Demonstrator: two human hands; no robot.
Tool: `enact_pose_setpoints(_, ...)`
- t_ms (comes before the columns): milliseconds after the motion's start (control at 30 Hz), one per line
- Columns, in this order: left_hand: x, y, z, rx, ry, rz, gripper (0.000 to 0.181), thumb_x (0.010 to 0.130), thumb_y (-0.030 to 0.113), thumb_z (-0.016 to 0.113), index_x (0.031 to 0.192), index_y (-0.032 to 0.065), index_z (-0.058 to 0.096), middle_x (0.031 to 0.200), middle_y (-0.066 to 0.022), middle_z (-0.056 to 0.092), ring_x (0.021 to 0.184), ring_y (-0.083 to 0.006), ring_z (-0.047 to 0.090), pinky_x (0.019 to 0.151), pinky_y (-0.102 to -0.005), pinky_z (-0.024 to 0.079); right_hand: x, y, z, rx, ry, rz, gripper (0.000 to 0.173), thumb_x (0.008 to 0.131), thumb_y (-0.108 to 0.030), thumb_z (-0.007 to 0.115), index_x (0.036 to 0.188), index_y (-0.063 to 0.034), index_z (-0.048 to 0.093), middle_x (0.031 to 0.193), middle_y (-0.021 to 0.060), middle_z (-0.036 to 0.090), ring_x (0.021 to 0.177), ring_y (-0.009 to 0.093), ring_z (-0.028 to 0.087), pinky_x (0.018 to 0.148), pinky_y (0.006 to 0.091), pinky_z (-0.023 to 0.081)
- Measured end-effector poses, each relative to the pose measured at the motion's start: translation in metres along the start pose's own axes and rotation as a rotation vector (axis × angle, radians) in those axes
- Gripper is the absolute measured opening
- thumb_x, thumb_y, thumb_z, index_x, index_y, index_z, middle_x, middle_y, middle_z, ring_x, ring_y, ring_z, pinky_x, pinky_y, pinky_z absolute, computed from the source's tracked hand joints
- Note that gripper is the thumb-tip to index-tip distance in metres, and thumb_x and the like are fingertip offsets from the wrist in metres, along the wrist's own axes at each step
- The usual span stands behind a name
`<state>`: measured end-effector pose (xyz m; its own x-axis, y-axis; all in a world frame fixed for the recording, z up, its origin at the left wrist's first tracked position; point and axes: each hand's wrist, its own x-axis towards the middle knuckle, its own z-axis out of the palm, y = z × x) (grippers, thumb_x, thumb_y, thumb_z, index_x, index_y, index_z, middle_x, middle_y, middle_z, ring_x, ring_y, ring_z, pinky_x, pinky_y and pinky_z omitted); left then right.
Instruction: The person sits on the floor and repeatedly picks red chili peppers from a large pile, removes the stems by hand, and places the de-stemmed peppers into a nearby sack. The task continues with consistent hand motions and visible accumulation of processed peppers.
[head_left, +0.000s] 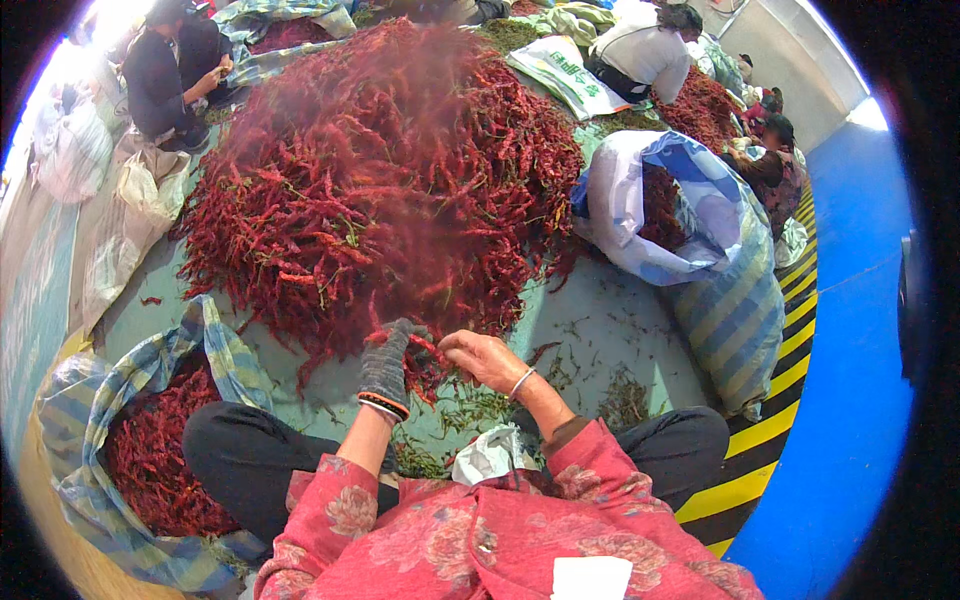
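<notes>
My left hand (385, 367) wears a grey knitted glove and grips several red chili peppers (424, 369), which hang below its fingers. My right hand (487, 361) is bare, with a bangle at the wrist. Its curled fingertips meet the ends of the held peppers, and whether they pinch a stem is hard to see. Just beyond both hands rises a large heap of dried red chilies (360, 202), partly blurred by a smear in the view. Green stems (469, 416) lie scattered on the floor below my hands.
A checked woven sack (101, 435) of chilies stands open at my left knee. To the right leans a tall striped sack (724, 322), its mouth rolled back. A white bag (491, 454) lies between my legs. Other people (641, 52) sit around the heap. Yellow-black floor striping (750, 465) runs right.
</notes>
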<state>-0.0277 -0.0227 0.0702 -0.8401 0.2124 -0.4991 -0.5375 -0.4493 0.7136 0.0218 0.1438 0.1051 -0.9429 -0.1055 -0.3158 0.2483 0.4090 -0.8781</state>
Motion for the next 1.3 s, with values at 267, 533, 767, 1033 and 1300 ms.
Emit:
enact_pose_setpoints(267,-0.001,0.004,0.002,0.02,0.042,0.015,0.017,0.086,0.021,0.057,0.082,0.0048,0.061,0.075,-0.0051,0.064,0.061,-0.0125,0.056,0.057,-0.028,0.045,0.002,0.01,0.011,-0.031,-0.087,0.007,0.023,0.085,-0.014,0.053,0.105,-0.0051,0.048,0.074,0.0102,0.061,0.061,0.022,0.059,0.055,0.0346,0.046)
enact_pose_setpoints(533,-0.007,-0.014,0.014,0.157,0.107,0.156,0.003,0.085,0.01,0.058,0.083,0.0088,0.057,0.063,-0.0013,0.055,0.048,-0.012,0.051,0.044,-0.0275,0.043,0.015,0.076,0.025,-0.716,0.124,0.086,0.026,0.081,-0.018,0.053,0.105,-0.0095,0.045,0.076,0.0204,0.062,0.073,0.041,0.059,0.063,0.0487,0.045)
enact_pose_setpoints(767,-0.006,-0.003,0.01,0.109,0.055,0.131,0.006,0.086,0.011,0.057,0.083,0.0052,0.056,0.065,-0.0069,0.06,0.052,-0.0165,0.057,0.051,-0.0326,0.047,0.084,0.07,-0.013,-0.325,0.365,0.256,0.037,0.081,-0.04,0.057,0.098,-0.0069,0.051,0.09,0.0215,0.061,0.086,0.04,0.057,0.074,0.0476,0.044)
enact_pose_setpoints(1033,0.008,-0.016,-0.009,0.196,0.081,-0.008,0.013,0.079,0.009,0.065,0.088,0.0079,0.056,0.062,-0.0042,0.057,0.049,-0.0148,0.053,0.048,-0.03,0.046,0.096,0.064,-0.009,-0.417,0.285,0.23,0.029,0.083,-0.034,0.053,0.092,-0.0086,0.061,0.093,0.0171,0.062,0.09,0.035,0.058,0.076,0.0453,0.045)
enact_pose_setpoints(1300,0.027,-0.053,-0.011,0.671,0.112,-0.035,0.031,0.073,0.025,0.073,0.092,0.0062,0.057,0.079,-0.0025,0.061,0.064,-0.0114,0.052,0.057,-0.0299,0.043,0.004,0.047,0.029,-0.562,0.081,0.036,0.02,0.086,-0.028,0.051,0.087,-0.0086,0.05,0.069,0.0174,0.058,0.07,0.039,0.056,0.061,0.0491,0.044)
